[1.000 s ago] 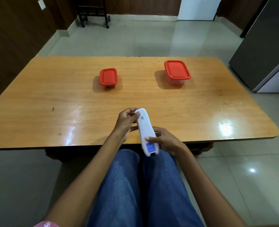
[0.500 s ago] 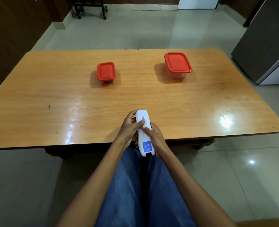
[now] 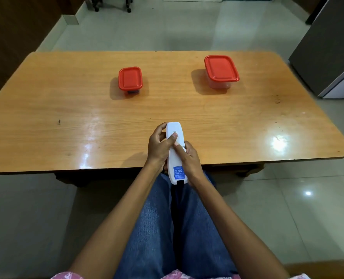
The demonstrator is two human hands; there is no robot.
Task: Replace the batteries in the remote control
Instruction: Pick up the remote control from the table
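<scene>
A white remote control (image 3: 175, 158) with a blue label near its lower end is held back side up over the table's near edge. My left hand (image 3: 159, 146) wraps its upper part from the left, thumb pressed on the back cover. My right hand (image 3: 189, 163) grips the lower part from the right, thumb lying across the back just below the left thumb. The cover looks closed; no batteries are in sight.
A wooden table (image 3: 66, 109) carries a small red-lidded container (image 3: 130, 79) at centre back and a larger red-lidded clear container (image 3: 221, 71) at back right. My jeans-clad legs sit below. A grey cabinet (image 3: 326, 47) stands at right.
My right hand slid up the remote from its lower end, and both thumbs now rest on the back cover. The remote turned more upright and closer to the table.
</scene>
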